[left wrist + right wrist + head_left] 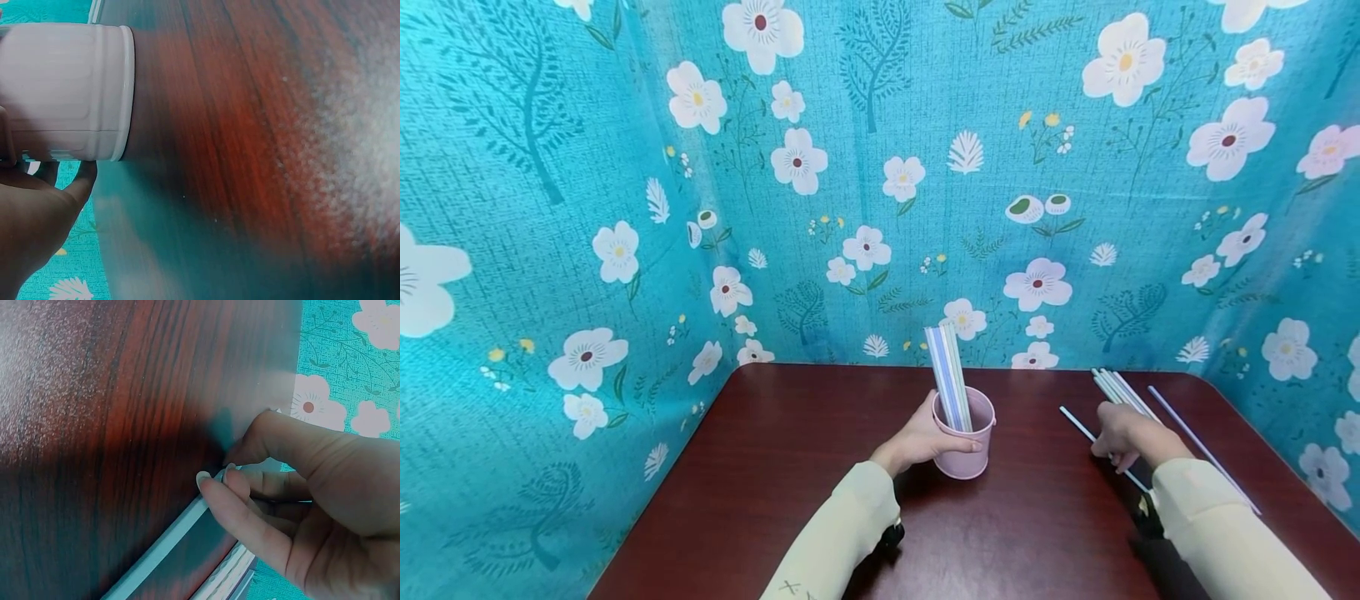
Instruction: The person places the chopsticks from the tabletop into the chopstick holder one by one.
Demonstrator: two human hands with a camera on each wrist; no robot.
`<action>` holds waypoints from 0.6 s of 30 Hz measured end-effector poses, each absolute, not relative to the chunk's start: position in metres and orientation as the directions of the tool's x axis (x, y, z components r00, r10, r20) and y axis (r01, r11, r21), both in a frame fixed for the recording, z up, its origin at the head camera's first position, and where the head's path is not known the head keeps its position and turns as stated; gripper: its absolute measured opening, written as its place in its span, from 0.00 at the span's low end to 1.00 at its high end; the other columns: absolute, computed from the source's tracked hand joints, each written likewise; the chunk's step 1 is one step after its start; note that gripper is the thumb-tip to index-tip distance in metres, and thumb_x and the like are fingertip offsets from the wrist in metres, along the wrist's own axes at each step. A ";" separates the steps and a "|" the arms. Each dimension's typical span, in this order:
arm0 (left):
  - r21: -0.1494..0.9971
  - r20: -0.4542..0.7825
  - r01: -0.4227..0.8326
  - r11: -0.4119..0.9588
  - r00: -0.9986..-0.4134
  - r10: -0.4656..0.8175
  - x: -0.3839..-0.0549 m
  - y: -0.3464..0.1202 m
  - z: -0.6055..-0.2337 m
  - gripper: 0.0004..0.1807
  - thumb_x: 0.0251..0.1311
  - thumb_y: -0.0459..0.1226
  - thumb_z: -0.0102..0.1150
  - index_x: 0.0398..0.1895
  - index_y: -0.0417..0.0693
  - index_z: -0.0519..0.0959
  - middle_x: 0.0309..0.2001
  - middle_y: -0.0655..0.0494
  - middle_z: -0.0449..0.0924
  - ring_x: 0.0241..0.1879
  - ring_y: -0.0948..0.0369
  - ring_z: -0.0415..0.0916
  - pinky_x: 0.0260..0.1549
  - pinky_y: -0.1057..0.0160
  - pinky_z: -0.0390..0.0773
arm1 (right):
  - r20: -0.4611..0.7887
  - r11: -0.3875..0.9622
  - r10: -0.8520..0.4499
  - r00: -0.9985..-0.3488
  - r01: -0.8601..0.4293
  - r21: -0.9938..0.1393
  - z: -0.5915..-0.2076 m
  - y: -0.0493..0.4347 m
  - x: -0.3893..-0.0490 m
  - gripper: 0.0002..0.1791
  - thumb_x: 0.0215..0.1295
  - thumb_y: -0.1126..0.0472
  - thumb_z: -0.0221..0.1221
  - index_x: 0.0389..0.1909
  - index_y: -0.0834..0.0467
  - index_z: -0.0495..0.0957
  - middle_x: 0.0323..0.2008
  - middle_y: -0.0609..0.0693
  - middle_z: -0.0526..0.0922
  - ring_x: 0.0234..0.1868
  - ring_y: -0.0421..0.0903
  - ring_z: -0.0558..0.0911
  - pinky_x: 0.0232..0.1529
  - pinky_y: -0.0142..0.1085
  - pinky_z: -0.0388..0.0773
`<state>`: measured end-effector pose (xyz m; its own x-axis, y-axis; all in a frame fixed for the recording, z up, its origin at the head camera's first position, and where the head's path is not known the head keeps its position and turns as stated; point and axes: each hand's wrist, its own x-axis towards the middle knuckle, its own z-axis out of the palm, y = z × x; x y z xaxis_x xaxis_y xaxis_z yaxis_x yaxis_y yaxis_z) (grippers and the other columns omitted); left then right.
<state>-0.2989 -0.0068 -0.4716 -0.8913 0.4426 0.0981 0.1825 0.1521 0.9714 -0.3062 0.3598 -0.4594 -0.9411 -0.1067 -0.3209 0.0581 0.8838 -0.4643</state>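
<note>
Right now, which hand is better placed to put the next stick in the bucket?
Probably the right hand: it pinches a stick, with more sticks close by. The left hand grips the bucket, so it's better kept steadying.

The head view is bright and fairly sharp, the curtain [865, 225] glowing strongly beyond the left edge of the counter [805, 442]. Light seems to fall from above: dark shadows lie under both sleeves [835, 525], and a soft sheen spreads toward the counter's near side. The wide lens stretches the curtain's outer parts. Both wrist views are dimmer, with grainy, whitish glare well in from the counter's edge and teal reflections nearer it. The left grip [40, 215] is in shade; the right grip [300, 494] is better lit.
</note>
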 end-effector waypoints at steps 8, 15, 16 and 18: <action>0.971 0.083 0.171 0.166 -0.895 0.437 -0.297 -0.009 -0.468 0.46 0.43 0.40 0.83 0.66 0.60 0.66 0.57 0.63 0.76 0.55 0.63 0.74 0.59 0.56 0.74 | -0.315 0.865 -0.157 -0.936 0.023 -0.501 -0.456 0.358 -0.307 0.08 0.58 0.72 0.62 0.24 0.66 0.72 0.20 0.59 0.78 0.19 0.48 0.82 0.23 0.40 0.85; 0.971 0.075 0.167 0.171 -0.894 0.442 -0.298 -0.009 -0.469 0.45 0.44 0.41 0.83 0.65 0.60 0.65 0.57 0.63 0.75 0.55 0.62 0.74 0.59 0.55 0.74 | -0.267 0.852 -0.215 -0.940 -0.047 -0.521 -0.453 0.351 -0.304 0.09 0.59 0.74 0.62 0.23 0.65 0.73 0.17 0.58 0.79 0.16 0.47 0.83 0.22 0.40 0.84; 0.971 0.072 0.164 0.173 -0.894 0.443 -0.298 -0.009 -0.469 0.46 0.44 0.41 0.83 0.65 0.61 0.65 0.57 0.64 0.75 0.55 0.62 0.74 0.59 0.56 0.74 | -0.257 0.850 -0.224 -0.940 -0.059 -0.523 -0.453 0.350 -0.304 0.09 0.59 0.74 0.62 0.22 0.65 0.73 0.16 0.58 0.79 0.15 0.48 0.83 0.22 0.40 0.84; 0.971 0.073 0.165 0.173 -0.893 0.444 -0.299 -0.009 -0.470 0.46 0.44 0.41 0.83 0.66 0.61 0.65 0.57 0.64 0.75 0.55 0.62 0.74 0.59 0.56 0.74 | -0.240 0.846 -0.244 -0.940 -0.085 -0.526 -0.451 0.348 -0.305 0.09 0.59 0.74 0.62 0.22 0.65 0.73 0.15 0.57 0.79 0.15 0.48 0.83 0.22 0.40 0.84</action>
